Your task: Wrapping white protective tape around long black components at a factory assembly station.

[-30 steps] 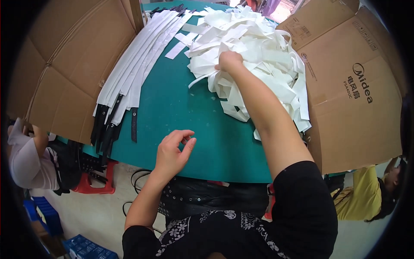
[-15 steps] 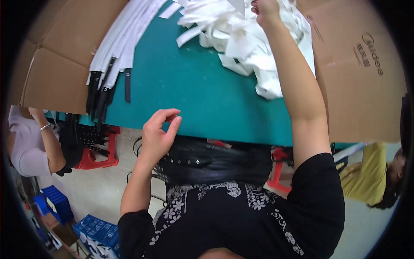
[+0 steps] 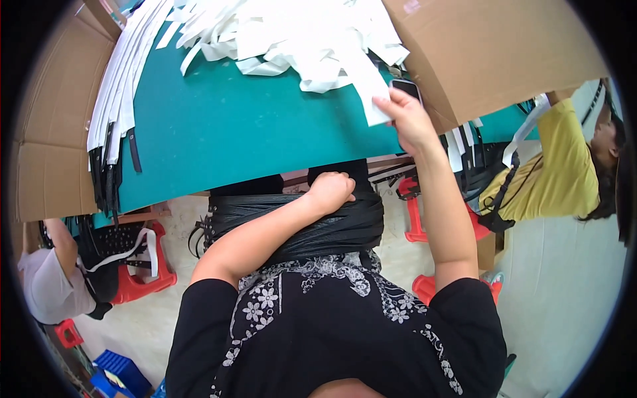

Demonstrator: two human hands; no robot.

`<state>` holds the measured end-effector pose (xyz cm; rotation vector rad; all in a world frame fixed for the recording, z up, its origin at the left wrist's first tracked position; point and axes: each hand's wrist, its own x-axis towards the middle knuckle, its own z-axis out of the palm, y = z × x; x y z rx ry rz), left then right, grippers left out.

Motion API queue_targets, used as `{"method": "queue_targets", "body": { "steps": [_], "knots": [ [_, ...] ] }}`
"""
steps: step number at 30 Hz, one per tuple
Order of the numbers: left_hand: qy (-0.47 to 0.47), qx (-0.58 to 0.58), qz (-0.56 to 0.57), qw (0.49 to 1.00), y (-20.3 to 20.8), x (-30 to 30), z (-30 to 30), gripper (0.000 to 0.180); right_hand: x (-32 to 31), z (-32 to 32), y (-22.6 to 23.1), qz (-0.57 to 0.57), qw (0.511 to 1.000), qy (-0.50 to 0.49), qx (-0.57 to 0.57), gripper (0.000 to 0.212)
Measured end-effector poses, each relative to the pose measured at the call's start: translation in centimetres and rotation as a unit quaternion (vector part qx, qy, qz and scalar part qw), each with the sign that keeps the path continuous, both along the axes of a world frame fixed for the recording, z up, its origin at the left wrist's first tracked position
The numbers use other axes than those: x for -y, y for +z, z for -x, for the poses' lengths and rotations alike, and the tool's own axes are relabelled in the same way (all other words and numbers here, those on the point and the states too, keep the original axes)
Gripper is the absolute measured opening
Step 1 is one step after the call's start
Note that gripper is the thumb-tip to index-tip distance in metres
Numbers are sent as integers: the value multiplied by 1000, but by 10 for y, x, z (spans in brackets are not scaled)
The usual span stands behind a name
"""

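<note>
My right hand [image 3: 413, 123] pinches the end of a long white paper-like strip [image 3: 369, 86] above the table's right side. The strip runs back to a tangled heap of white strips [image 3: 265, 40]. A dark phone-like object [image 3: 406, 89] lies just beyond this hand, partly covered by it. In my lap rests a bundle of black belts [image 3: 285, 232], some with metal eyelets. My left hand [image 3: 333, 191] lies on top of that bundle, fingers curled at a black belt; the exact grip is partly hidden.
On the green table [image 3: 219, 126], black belts in white sleeves [image 3: 123, 86] lie along the left. Cardboard boxes [image 3: 60, 113] border both sides. A person in yellow [image 3: 551, 166] sits at right, another in a pale top [image 3: 56, 282] at left. Red stools [image 3: 149, 278] stand below.
My right hand has come back toward me from the far heap, drawing a white strip. My left hand has moved from the table edge onto the belts in my lap. The view has shifted.
</note>
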<state>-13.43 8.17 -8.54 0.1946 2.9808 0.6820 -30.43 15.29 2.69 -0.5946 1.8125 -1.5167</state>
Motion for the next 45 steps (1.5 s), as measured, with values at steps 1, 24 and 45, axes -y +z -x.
{"method": "queue_targets", "body": {
  "steps": [1, 24, 45],
  "knots": [
    [-1, 0, 2, 1000, 0, 0, -1, 29, -8, -11, 1, -16, 1000, -1, 3, 14],
    [492, 30, -836, 240, 16, 82, -178, 31, 41, -179, -99, 26, 946, 310, -91, 26],
    [366, -54, -664, 650, 101, 68, -168, 15, 60, -167, -44, 67, 953, 63, 289, 20]
  ]
}}
